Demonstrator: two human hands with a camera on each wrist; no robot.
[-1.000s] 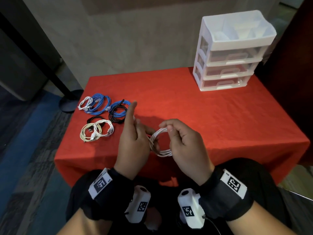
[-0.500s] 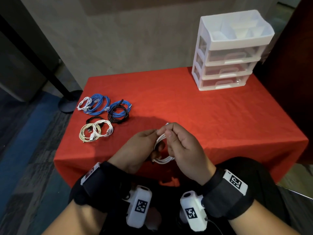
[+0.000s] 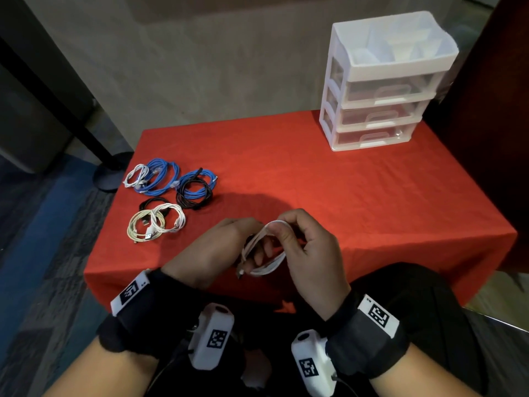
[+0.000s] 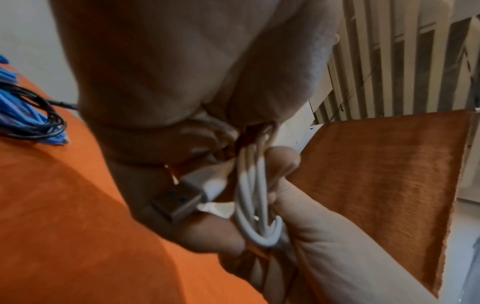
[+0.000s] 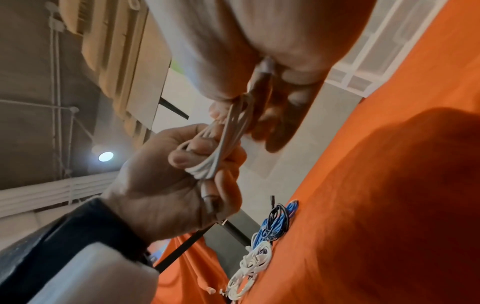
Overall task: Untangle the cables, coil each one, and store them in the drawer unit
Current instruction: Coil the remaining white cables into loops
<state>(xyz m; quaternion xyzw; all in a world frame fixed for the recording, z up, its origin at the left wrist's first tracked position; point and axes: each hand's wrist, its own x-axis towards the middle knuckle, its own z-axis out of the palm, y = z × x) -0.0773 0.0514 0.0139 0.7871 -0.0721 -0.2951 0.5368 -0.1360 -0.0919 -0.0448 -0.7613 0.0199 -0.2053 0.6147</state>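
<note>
A white USB cable is wound into a small coil and held in the air over the near edge of the red table. My left hand grips its left side; in the right wrist view the left hand has its thumb and fingers curled round the bundled cable. My right hand pinches the top of the loop, with fingers through it. The cable's USB plug sticks out beside the strands. The white drawer unit stands at the table's far right, all drawers closed.
Several coiled cables lie at the table's left: two blue coils, a small white one, a black one and cream and white ones. A black pole base stands on the floor beyond the left edge.
My left index finger, raised a second ago, has come down and the left hand has closed round the coil. The round loop is now squeezed into a narrower bundle between both hands.
</note>
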